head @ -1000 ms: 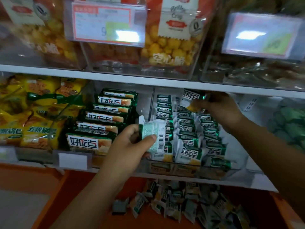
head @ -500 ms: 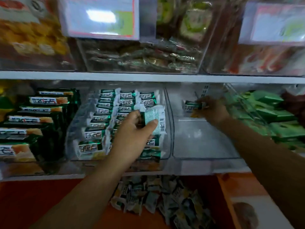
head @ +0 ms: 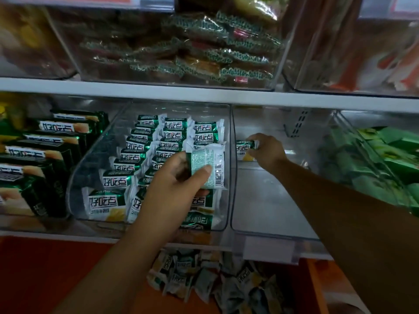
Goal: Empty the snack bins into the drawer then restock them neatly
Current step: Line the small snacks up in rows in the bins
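Dark green boxes (head: pixel 52 141) lie stacked at left, light green packets (head: pixel 385 155) at right, green-edged wrappers (head: pixel 204 53) above.

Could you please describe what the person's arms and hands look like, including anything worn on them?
The left forearm and right forearm are bare, with no sleeve in view. The left hand and right hand wear no gloves, and no ring, watch or bracelet is visible on either.

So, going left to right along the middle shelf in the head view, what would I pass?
Dark green long packs → clear bin filled with small packets → nearly empty clear bin, where the right hand holds one packet → light green packs.
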### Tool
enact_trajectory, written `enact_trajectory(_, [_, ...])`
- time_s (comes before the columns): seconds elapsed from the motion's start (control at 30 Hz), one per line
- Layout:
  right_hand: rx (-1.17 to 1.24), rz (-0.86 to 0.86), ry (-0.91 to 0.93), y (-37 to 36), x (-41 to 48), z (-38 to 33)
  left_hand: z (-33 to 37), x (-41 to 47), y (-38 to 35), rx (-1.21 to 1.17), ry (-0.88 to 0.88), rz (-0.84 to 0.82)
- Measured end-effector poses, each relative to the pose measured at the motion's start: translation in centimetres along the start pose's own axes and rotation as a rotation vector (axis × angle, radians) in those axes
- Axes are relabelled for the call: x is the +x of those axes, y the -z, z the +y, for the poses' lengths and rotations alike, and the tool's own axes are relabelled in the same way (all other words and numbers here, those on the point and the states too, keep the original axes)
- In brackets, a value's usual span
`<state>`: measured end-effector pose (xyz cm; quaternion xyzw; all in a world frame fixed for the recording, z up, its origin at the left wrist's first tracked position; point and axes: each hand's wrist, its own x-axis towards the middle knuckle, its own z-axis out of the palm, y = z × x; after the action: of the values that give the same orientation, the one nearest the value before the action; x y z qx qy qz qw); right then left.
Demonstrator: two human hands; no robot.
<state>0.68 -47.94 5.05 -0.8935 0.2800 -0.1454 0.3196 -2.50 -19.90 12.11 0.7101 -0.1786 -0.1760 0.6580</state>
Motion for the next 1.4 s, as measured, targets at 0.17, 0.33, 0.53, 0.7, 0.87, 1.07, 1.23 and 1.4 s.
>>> enact_trajectory(0.17, [-0.016, -0.012, -0.002, 0.9, -2.0, -1.0, 0.8, -1.1, 0.2, -0.028, -0.026, 0.041])
enact_trajectory(0.33, [0.264, 0.064, 0.121, 6.7, -9.9, -4.7, 2.2, -3.0, 0.2, -0.032, -0.045, 0.043])
enact_trajectory(0.53, [0.656, -0.211, 0.277, 9.3, -21.1, -9.5, 3.5, -6.5, -0.8, -0.116, -0.048, -0.024])
enact_trajectory(0.7, [0.787, -0.213, 0.208, 10.7, -24.5, -10.3, 4.9, -9.7, -1.1, -0.06, -0.01, -0.129])
enact_trajectory(0.87, [0.657, -0.255, 0.161, 11.6, -26.6, -9.5, 5.7, -11.5, -0.6, 0.008, -0.002, -0.223])
enact_trajectory(1.07, [0.021, -0.058, 0.633, 10.4, -28.2, -7.0, 5.6, -12.3, -2.0, -0.055, 0.154, -0.189])
enact_trajectory(1.23, [0.578, -0.214, 0.233, 10.8, -27.1, -7.5, 5.2, -11.6, -1.0, 0.097, 0.128, -0.265])
enact_trajectory(1.4, [0.822, -0.312, 0.077, 10.7, -26.5, -7.2, 4.1, -10.7, -1.4, 0.048, 0.082, -0.212])
